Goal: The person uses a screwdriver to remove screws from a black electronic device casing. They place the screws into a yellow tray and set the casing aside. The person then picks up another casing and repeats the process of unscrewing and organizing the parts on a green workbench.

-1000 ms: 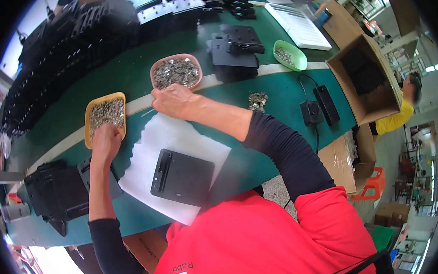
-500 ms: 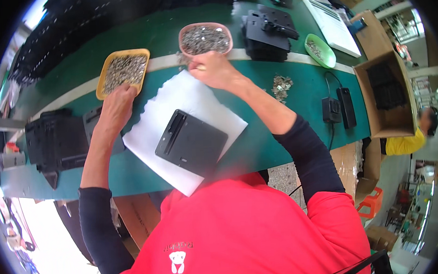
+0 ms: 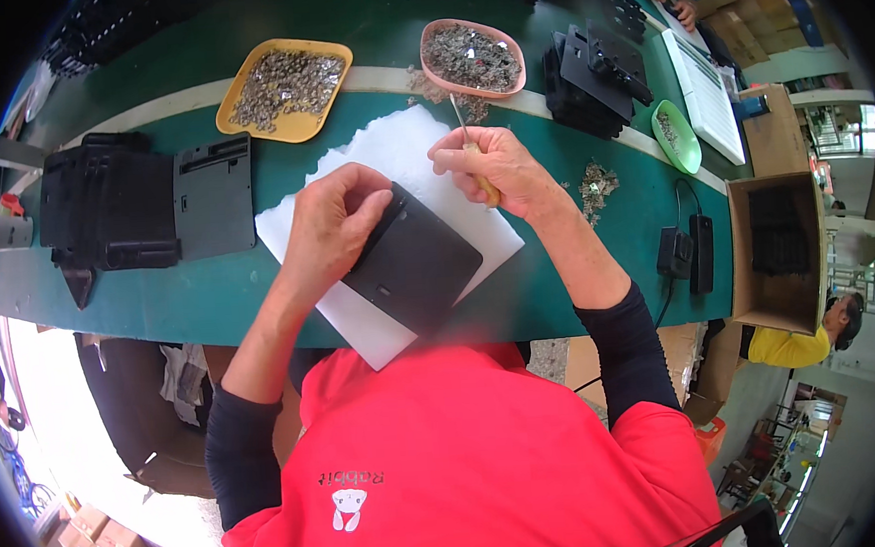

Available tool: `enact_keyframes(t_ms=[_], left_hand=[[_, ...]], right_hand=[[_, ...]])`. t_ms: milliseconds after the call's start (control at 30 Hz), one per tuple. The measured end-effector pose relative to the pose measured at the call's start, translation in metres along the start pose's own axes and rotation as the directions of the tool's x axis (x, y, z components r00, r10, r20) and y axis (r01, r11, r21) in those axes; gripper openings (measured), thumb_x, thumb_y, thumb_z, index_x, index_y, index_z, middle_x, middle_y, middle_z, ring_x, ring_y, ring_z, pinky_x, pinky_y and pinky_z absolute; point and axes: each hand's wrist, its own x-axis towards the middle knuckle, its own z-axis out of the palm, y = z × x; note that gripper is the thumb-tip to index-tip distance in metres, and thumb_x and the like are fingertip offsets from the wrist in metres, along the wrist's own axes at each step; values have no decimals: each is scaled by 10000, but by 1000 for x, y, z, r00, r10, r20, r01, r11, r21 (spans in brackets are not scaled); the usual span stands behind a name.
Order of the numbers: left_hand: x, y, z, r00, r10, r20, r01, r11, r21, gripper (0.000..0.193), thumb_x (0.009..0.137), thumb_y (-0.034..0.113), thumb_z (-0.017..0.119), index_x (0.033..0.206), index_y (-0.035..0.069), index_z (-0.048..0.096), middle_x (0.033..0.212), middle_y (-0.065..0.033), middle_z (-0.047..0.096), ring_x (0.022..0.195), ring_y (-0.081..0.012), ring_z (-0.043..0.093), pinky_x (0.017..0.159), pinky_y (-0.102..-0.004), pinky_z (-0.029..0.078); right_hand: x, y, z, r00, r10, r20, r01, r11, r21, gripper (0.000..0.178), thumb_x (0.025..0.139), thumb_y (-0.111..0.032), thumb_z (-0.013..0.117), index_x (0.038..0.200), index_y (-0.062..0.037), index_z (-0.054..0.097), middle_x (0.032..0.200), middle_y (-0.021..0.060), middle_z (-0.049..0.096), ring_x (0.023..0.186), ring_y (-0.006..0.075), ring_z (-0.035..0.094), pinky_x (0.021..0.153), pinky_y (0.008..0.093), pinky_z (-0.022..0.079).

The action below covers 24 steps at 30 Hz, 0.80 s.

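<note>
A flat black plastic panel (image 3: pixel 420 265) with a slot and small cut-outs lies on a white foam sheet (image 3: pixel 390 146). Over the panel's upper left edge, my left hand (image 3: pixel 339 219) is closed, thumb against curled fingers; whatever is pinched there is too small or hidden to name. My right hand (image 3: pixel 501 169), just right of the panel, grips a slim tool with a yellowish handle (image 3: pixel 489 188) and a thin metal shaft pointing away from me. Beyond the hands stand a yellow tray (image 3: pixel 226 118) and a pink tray (image 3: pixel 503 39), both filled with small metal pieces.
Black plastic parts (image 3: pixel 134 217) lie at the left. A small metal pile (image 3: pixel 595 186), a green bowl (image 3: pixel 685 148) and a power adapter (image 3: pixel 674 252) are at the right, near a cardboard box (image 3: pixel 776 318). Stacked black parts (image 3: pixel 586 84) stand farther back. Another person's hands (image 3: pixel 684 13) show far right.
My left hand has come from the yellow tray to the black panel. My right hand has left the pink tray's edge and now shows the slim tool. The whole view has shifted.
</note>
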Motion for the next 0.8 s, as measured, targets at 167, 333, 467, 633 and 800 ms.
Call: enact_keyframes(t_ms=[167, 333, 467, 633, 800], left_hand=[[-17, 5, 4, 983, -184, 15, 184, 970, -157, 118, 888, 70, 622, 937, -34, 651, 746, -39, 658, 651, -72, 573, 603, -237, 466], [-52, 4, 10, 989, -49, -143, 60, 995, 74, 94, 901, 56, 616, 963, -8, 645, 745, 2, 608, 651, -54, 529, 603, -214, 441], [-76, -14, 29, 957, 222, -187, -154, 934, 321, 149, 825, -20, 639, 965, 31, 632, 872, -103, 588, 708, -268, 614, 577, -340, 500], [-70, -30, 37, 886, 427, -179, -270, 791, 549, 228, 786, -65, 659, 980, 50, 622, 885, -108, 600, 731, -278, 622, 573, -350, 506], [-71, -23, 27, 887, 406, -220, -239, 811, 533, 205, 784, -52, 663, 962, 39, 619, 893, -110, 605, 749, -275, 621, 612, -356, 510]], right_hand=[[-7, -2, 6, 1000, 17, 25, -16, 999, -34, 136, 831, -105, 735, 870, -18, 638, 618, -8, 539, 426, 42, 418, 377, 190, 317], [-9, 4, 13, 997, 67, 32, -67, 998, 8, 156, 821, -125, 754, 849, -33, 631, 568, -15, 516, 417, 42, 424, 364, 186, 286], [-9, 0, 23, 998, 23, 51, -14, 983, -186, 166, 812, -137, 762, 870, -28, 651, 596, 12, 577, 411, 33, 430, 353, 175, 256], [-7, -7, 31, 996, -5, 85, 30, 953, -302, 180, 801, -129, 758, 901, -4, 677, 643, 58, 650, 408, 18, 438, 354, 164, 246], [-6, -3, 21, 995, -58, 76, 77, 957, -278, 185, 793, -115, 747, 902, 17, 676, 658, 64, 663, 405, 11, 434, 354, 159, 250]])
